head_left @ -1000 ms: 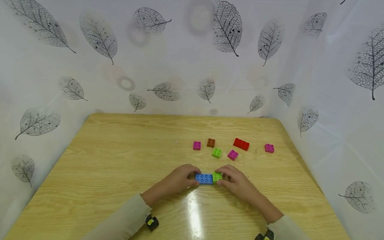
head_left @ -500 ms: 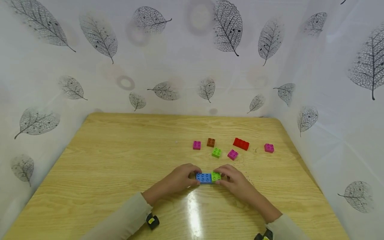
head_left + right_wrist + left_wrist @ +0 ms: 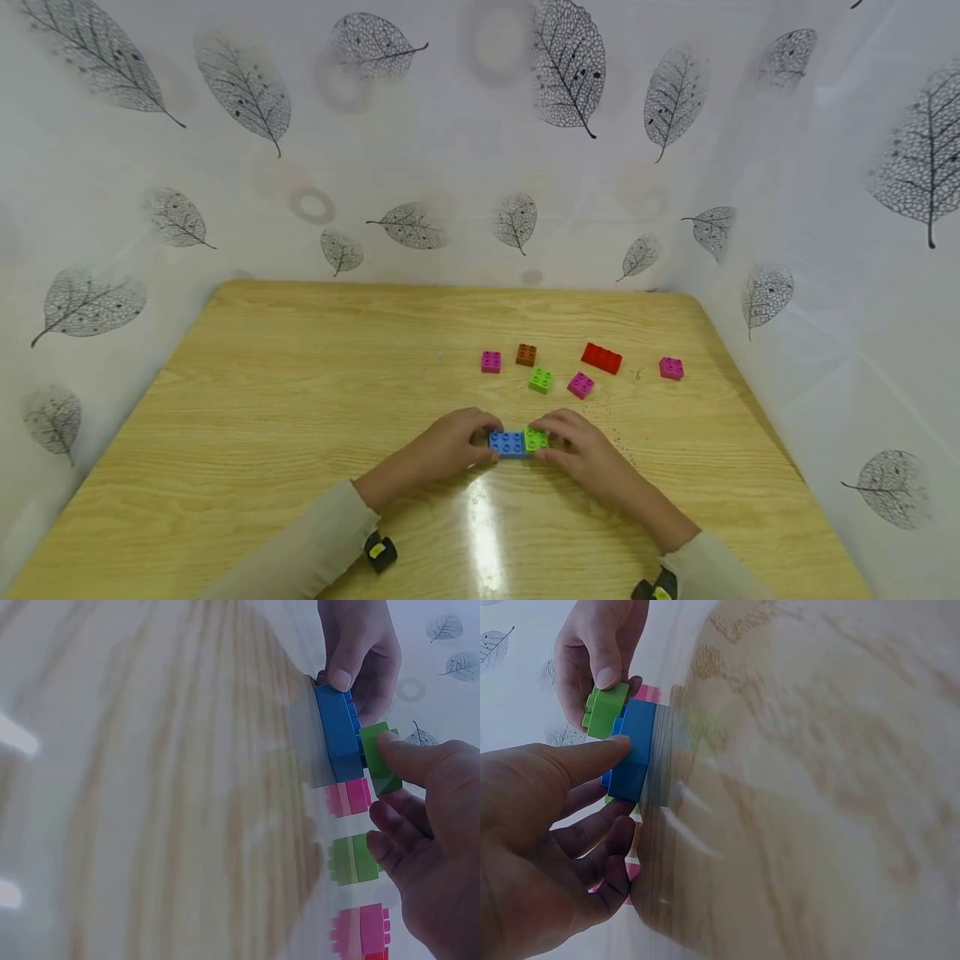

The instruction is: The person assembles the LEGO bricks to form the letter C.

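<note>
A long blue toy brick (image 3: 506, 444) lies on the table in front of me, studs up. My left hand (image 3: 453, 446) pinches its left end between thumb and fingers. At its other end, my right hand (image 3: 588, 454) pinches a small lime green brick (image 3: 536, 440), thumb on the near side. In the right wrist view the green brick (image 3: 380, 759) sits against the studs of the blue brick (image 3: 340, 735), over its right end. Whether the two are fully pressed together I cannot tell.
Farther back on the wooden table (image 3: 315, 375) lie a pink brick (image 3: 491, 362), a brown brick (image 3: 527, 354), another lime green brick (image 3: 540, 380), a second pink brick (image 3: 581, 384), a long red brick (image 3: 602, 357) and a third pink brick (image 3: 671, 368). Leaf-printed cloth (image 3: 450, 167) surrounds the table.
The right hand has shifted slightly left with the green brick, which now covers the blue brick's right-end studs. Fewer blue studs show than a second ago. The left hand keeps its hold.
</note>
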Tool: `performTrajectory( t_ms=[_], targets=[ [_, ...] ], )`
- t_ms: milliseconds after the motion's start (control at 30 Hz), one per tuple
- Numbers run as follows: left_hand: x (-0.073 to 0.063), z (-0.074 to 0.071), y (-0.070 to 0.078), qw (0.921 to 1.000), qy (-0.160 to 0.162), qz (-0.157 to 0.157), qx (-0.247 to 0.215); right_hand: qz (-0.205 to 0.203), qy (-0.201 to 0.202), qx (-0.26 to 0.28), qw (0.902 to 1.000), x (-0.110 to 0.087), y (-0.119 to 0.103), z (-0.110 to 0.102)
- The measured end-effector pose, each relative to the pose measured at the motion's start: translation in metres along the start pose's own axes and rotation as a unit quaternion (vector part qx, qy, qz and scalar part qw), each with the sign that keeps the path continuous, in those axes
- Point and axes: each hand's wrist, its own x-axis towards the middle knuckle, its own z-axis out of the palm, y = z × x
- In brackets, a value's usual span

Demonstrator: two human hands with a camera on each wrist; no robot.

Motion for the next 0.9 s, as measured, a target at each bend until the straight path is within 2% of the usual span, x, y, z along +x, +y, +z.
performTrajectory(
  t_ms=[333, 667, 900],
  targets=[
    [-0.0013, -0.0009, 0.0006, 0.9999, -0.001, 0.001, -0.017, 0.009, 0.000, -0.004, 1.0000, 0.0013, 0.0000, 0.0005],
    [-0.0012, -0.0008, -0.0005, 0.9999, 0.000, -0.001, -0.012, -0.006, 0.002, -0.003, 1.0000, 0.0030, 0.0011, -0.0002],
    [-0.0007, -0.0008, 0.0005, 1.0000, -0.002, -0.001, -0.009, 0.011, -0.012, 0.009, 0.9998, 0.0042, -0.0004, -0.0026]
  ],
)
